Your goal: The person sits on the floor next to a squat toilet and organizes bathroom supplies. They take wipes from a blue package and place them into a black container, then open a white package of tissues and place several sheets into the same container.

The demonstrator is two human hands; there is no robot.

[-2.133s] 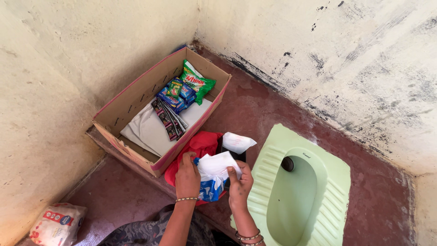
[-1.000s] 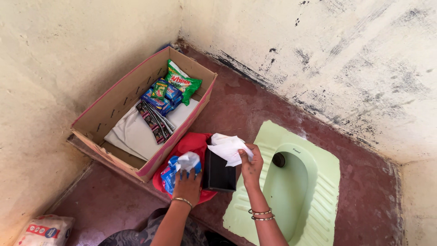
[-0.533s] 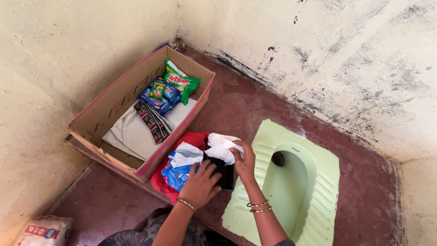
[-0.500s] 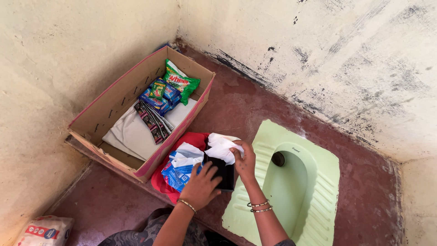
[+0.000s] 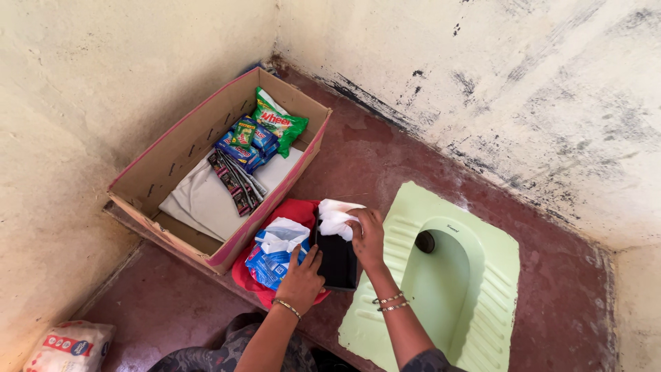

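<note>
- Since half a second back, I see my right hand (image 5: 367, 238) has pushed the white crumpled paper (image 5: 335, 217) further down toward the top of the black bag (image 5: 337, 260), and my left hand (image 5: 301, 279) has slid a little lower along the bag's left side.
- White crumpled paper: a soft, wrinkled wad, bright white, bunched at the upper edge of the black bag, just under my right fingers.
- Black bag: dark, flat and roughly rectangular, lying between my two hands, its lower edge close to the pale green squat pan (image 5: 475, 289).
- My right hand is curled down over the paper, fingers bent and pressing on it; I cannot tell whether it pinches the wad or only pushes it.
- My left hand lies spread, fingers loosely open, fingertips resting on the left edge of the black bag, not clenched on anything.
- Just left of my left hand sits a blue and white packet (image 5: 272, 251) with white paper showing at its top, lying on a red cloth (image 5: 292, 210).
- Beyond both hands, up and to the left, stands a cardboard box (image 5: 165, 179) holding a green pouch (image 5: 279, 122), small blue sachets (image 5: 241, 148) and white sheets.
- Well off to the lower left of my left arm lies a white packet (image 5: 65, 346) on the dark red floor (image 5: 372, 158).
</note>
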